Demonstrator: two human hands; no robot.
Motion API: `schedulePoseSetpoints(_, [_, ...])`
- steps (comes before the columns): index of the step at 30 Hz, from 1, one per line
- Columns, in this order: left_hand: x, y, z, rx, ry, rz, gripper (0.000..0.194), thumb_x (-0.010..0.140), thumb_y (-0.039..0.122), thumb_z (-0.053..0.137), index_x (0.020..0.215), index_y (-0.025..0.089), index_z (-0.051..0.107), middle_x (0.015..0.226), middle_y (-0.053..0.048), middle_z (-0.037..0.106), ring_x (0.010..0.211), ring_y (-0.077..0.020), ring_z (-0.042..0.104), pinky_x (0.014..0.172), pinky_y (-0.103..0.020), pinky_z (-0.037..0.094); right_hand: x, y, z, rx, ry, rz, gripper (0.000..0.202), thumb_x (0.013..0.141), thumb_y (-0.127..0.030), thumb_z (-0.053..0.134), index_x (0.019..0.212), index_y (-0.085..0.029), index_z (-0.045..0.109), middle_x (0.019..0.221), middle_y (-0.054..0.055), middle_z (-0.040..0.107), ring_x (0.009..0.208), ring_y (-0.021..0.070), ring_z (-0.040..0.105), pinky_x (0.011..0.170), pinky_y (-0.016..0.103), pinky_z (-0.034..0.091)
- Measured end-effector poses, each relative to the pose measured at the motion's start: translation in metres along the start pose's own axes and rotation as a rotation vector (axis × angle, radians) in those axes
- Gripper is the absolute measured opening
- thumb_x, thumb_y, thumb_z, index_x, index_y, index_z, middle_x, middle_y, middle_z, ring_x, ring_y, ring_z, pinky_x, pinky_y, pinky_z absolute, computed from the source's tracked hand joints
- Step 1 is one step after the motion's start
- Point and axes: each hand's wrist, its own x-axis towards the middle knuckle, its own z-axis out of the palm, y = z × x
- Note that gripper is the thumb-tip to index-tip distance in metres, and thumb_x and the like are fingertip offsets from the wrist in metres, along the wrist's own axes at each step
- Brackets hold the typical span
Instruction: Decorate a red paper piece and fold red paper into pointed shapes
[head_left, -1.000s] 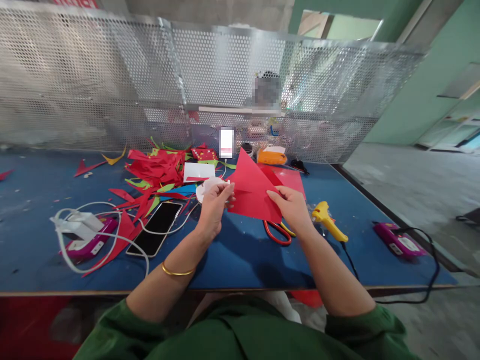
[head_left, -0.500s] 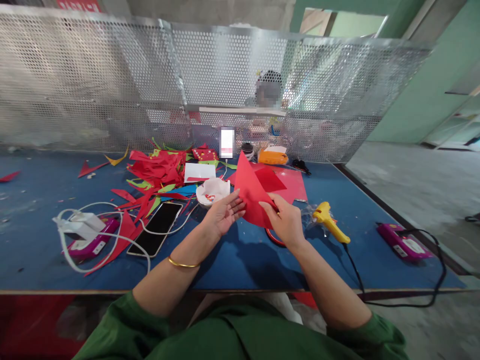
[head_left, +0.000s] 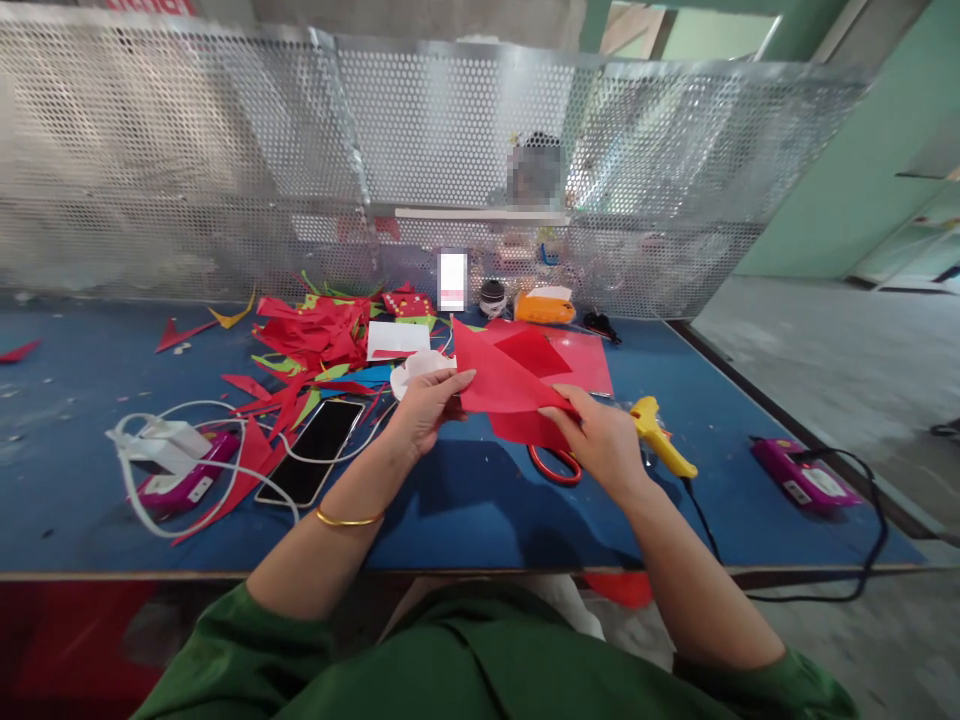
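A folded red paper (head_left: 502, 385) is held above the blue table, stretched between both hands. My left hand (head_left: 429, 405) pinches its left edge, thumb on top, close to a white bowl (head_left: 409, 370). The right end of the paper is gripped by my right hand (head_left: 600, 432), thumb and fingers closed on it. Under and beside the right hand shows the red handle of scissors (head_left: 555, 466); their blades are hidden. More red sheets (head_left: 589, 360) lie behind the held paper.
Left on the blue table (head_left: 450, 520) are red scraps (head_left: 322, 335), a black phone (head_left: 319, 450) and a purple power strip (head_left: 187, 480) with white cables. Rightward are a yellow glue gun (head_left: 664, 440) and a purple box (head_left: 802, 475). A perforated metal screen (head_left: 457, 120) stands behind.
My left hand, open beside the paper before, has closed on its left edge. The paper has turned from upright to flatter and wider. My right hand has moved slightly right.
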Motion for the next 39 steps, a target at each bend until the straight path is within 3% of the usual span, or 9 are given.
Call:
schedulePoseSetpoints(6, [-0.001, 0.000, -0.002, 0.033, 0.037, 0.049, 0.021, 0.063, 0.027, 0.087, 0.068, 0.012, 0.073, 0.060, -0.004, 0.070, 0.046, -0.0108, 0.058, 0.042, -0.021, 0.045, -0.005, 0.001, -0.003, 0.136, 0.076, -0.057, 0.038, 0.099, -0.041, 0.051, 0.125, -0.020, 0.068, 0.120, 0.009, 0.075, 0.103, 0.0251, 0.073, 0.086, 0.034, 0.056])
schedulePoseSetpoints(9, [-0.003, 0.000, -0.001, 0.035, 0.033, 0.057, 0.021, 0.065, 0.028, 0.086, 0.070, 0.011, 0.074, 0.068, -0.008, 0.074, 0.055, -0.0137, 0.065, 0.052, -0.023, 0.051, -0.006, -0.001, -0.006, 0.196, 0.107, -0.036, 0.033, 0.100, -0.032, 0.046, 0.117, -0.023, 0.073, 0.110, 0.007, 0.078, 0.098, 0.0224, 0.074, 0.085, 0.033, 0.055])
schedulePoseSetpoints(19, [-0.007, 0.001, 0.003, -0.009, -0.047, 0.144, 0.027, 0.072, 0.040, 0.083, 0.073, 0.014, 0.074, 0.069, -0.007, 0.073, 0.059, -0.0141, 0.066, 0.058, -0.024, 0.053, -0.001, -0.002, -0.009, 0.227, 0.021, 0.024, 0.032, 0.091, -0.032, 0.050, 0.108, -0.023, 0.077, 0.104, 0.007, 0.079, 0.094, 0.0245, 0.074, 0.081, 0.035, 0.055])
schedulePoseSetpoints(22, [-0.006, 0.001, 0.002, -0.023, -0.097, 0.219, 0.042, 0.079, 0.057, 0.073, 0.073, 0.015, 0.073, 0.071, -0.008, 0.072, 0.063, -0.0152, 0.067, 0.057, -0.023, 0.052, -0.002, -0.003, -0.007, 0.330, 0.066, 0.161, 0.031, 0.088, -0.036, 0.054, 0.098, -0.022, 0.079, 0.092, 0.006, 0.080, 0.083, 0.0249, 0.073, 0.076, 0.036, 0.054])
schedulePoseSetpoints(25, [-0.008, 0.001, 0.002, 0.005, -0.082, 0.269, 0.053, 0.085, 0.065, 0.060, 0.076, 0.015, 0.073, 0.073, -0.009, 0.072, 0.066, -0.0156, 0.068, 0.058, -0.023, 0.051, 0.000, -0.006, -0.008, 0.594, 0.110, 0.427, 0.024, 0.081, -0.040, 0.064, 0.083, -0.022, 0.079, 0.075, 0.000, 0.076, 0.072, 0.0224, 0.069, 0.067, 0.032, 0.052])
schedulePoseSetpoints(30, [-0.011, -0.005, 0.004, 0.044, 0.182, 0.508, 0.017, 0.074, 0.027, 0.082, 0.079, 0.019, 0.068, 0.073, 0.001, 0.067, 0.066, -0.0089, 0.061, 0.056, -0.017, 0.045, 0.004, -0.008, -0.008, 1.006, 0.063, 0.732, 0.024, 0.067, -0.046, 0.078, 0.071, -0.022, 0.076, 0.065, 0.000, 0.073, 0.058, 0.0200, 0.065, 0.054, 0.031, 0.052])
schedulePoseSetpoints(32, [-0.011, -0.008, 0.005, 0.026, 0.201, 0.479, 0.021, 0.071, 0.022, 0.083, 0.084, 0.021, 0.066, 0.076, 0.001, 0.067, 0.067, -0.0094, 0.061, 0.054, -0.018, 0.044, 0.003, -0.008, -0.006, 1.053, 0.025, 0.756, 0.027, 0.066, -0.047, 0.078, 0.075, -0.022, 0.077, 0.066, 0.003, 0.074, 0.054, 0.0204, 0.065, 0.053, 0.033, 0.054])
schedulePoseSetpoints(35, [-0.009, -0.011, 0.006, -0.011, 0.078, 0.264, 0.028, 0.069, 0.029, 0.085, 0.090, 0.019, 0.070, 0.081, -0.003, 0.072, 0.071, -0.0139, 0.066, 0.056, -0.020, 0.049, -0.002, -0.010, -0.001, 1.094, -0.041, 0.773, 0.027, 0.066, -0.047, 0.078, 0.077, -0.023, 0.078, 0.065, 0.003, 0.074, 0.052, 0.0204, 0.066, 0.053, 0.034, 0.056])
schedulePoseSetpoints(39, [-0.007, -0.015, 0.006, -0.080, 0.048, 0.103, 0.032, 0.060, 0.033, 0.089, 0.080, 0.016, 0.071, 0.071, -0.005, 0.074, 0.068, -0.0194, 0.069, 0.058, -0.026, 0.054, -0.008, -0.011, 0.004, 1.066, -0.115, 0.728, 0.030, 0.065, -0.050, 0.079, 0.073, -0.021, 0.078, 0.064, 0.004, 0.074, 0.058, 0.0213, 0.068, 0.055, 0.032, 0.055])
